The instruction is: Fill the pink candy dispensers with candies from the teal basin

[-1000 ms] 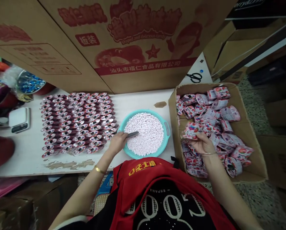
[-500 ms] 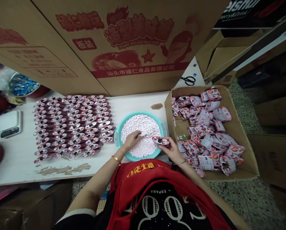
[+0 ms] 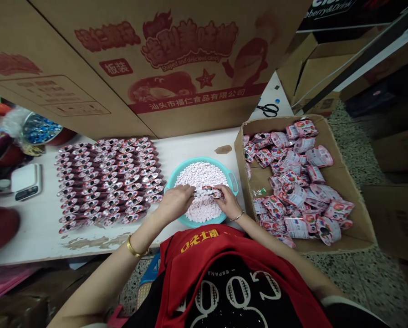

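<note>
Both my hands meet over a teal plastic basin [image 3: 236, 182] heaped with small pale pink candies [image 3: 200, 175]. My right hand [image 3: 227, 202] is closed on a pink-and-red foil candy packet [image 3: 211, 192], held on its side above the candies. My left hand [image 3: 175, 203] sits against the packet's end, its fingers closed on a small metal scoop, which is mostly hidden. Whether candy is going into the packet cannot be seen. Several rows of packets [image 3: 108, 182] stand on the table to the left of the basin.
An open cardboard box [image 3: 357, 218] of loose packets sits right of the basin. A large printed carton [image 3: 190, 91] hangs close above the white table [image 3: 36, 234]. Black scissors [image 3: 268, 110], a digital scale [image 3: 26, 182] and a bowl of blue-wrapped sweets [image 3: 42, 129] lie about.
My right hand has carried the packet from over the box to above the basin. My left hand has closed in against the packet, and the view has shifted slightly.
</note>
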A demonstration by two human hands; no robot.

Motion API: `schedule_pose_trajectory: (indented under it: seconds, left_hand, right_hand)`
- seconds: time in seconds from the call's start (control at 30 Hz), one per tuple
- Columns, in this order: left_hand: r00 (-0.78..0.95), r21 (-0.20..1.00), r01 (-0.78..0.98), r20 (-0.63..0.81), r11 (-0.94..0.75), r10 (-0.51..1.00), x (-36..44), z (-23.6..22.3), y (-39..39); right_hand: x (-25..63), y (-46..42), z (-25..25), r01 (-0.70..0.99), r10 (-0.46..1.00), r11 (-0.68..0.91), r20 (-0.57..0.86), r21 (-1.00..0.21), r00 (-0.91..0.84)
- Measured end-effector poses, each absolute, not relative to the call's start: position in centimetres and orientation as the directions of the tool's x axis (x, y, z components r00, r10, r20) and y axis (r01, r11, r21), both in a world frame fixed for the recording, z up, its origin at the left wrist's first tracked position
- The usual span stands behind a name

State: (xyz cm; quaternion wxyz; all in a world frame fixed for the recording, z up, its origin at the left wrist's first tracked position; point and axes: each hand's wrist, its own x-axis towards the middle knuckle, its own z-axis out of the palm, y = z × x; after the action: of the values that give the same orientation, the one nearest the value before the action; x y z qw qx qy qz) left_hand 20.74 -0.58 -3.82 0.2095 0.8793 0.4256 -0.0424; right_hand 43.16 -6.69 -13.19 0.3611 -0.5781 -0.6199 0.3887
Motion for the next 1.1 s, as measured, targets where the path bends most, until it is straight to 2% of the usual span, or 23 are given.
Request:
schedule_pose_trajectory:
  seconds: [0.07,0.13,0.27,0.37,0.47,0.57,0.7,0.8,0.93,1.03,1.1]
  left_hand:
    - [0.618,0.230,0.786,-0.280,-0.574,0.735,22.2,-2.4,-0.8]
    - [0.624,0.187,0.780,-0.291,-0.597,0.725,23.1,-1.2,-1.0]
    - [0.617,0.242,0.785,-0.214,-0.570,0.758,22.1,-1.3,-0.6]
    - [0.539,0.254,0.836,-0.221,-0.486,0.813,19.4,-4.7,0.0]
    - [0.473,0.306,0.873,-0.347,-0.379,0.809,17.9,-10.0,-0.3]
    - [0.479,0.426,0.855,-0.426,-0.297,0.768,19.7,-14.9,-1.4]
    - [0.502,0.519,0.815,-0.411,-0.257,0.761,23.8,-18.1,-2.7]
    - [0.515,0.578,0.784,-0.398,-0.229,0.759,24.4,-18.1,-2.9]
    - [0.527,0.684,0.706,-0.338,-0.181,0.780,21.3,-15.8,-2.3]
    - [0.555,0.718,0.657,-0.252,-0.231,0.793,18.6,-12.7,-1.7]
    - [0.586,0.698,0.649,-0.207,-0.302,0.783,17.7,-10.3,-1.3]
  right_hand:
    - [43.0,-6.7,-13.3,0.441,0.997,0.037,0.003,-0.897,-0.078]
    - [42.9,-6.8,-13.5,0.435,0.997,0.034,0.003,-0.900,-0.071]
    - [43.4,-7.0,-14.1,0.411,1.000,-0.010,-0.019,-0.912,-0.019]
    - [44.1,-7.1,-14.2,0.401,0.999,-0.051,-0.042,-0.915,0.032]
    - [44.8,-7.2,-13.7,0.387,0.996,-0.073,-0.049,-0.919,0.071]
    - [45.4,-7.1,-13.0,0.372,0.994,-0.080,-0.045,-0.925,0.101]
    - [46.0,-7.1,-12.6,0.367,0.987,-0.094,-0.038,-0.925,0.155]
    - [46.5,-7.2,-12.5,0.381,0.983,-0.105,-0.039,-0.919,0.179]
    - [46.9,-7.3,-12.7,0.411,0.982,-0.110,-0.036,-0.905,0.183]
    - [46.5,-7.2,-13.0,0.435,0.989,-0.087,-0.024,-0.896,0.148]
    - [45.8,-7.1,-13.3,0.457,0.995,-0.051,-0.006,-0.888,0.101]
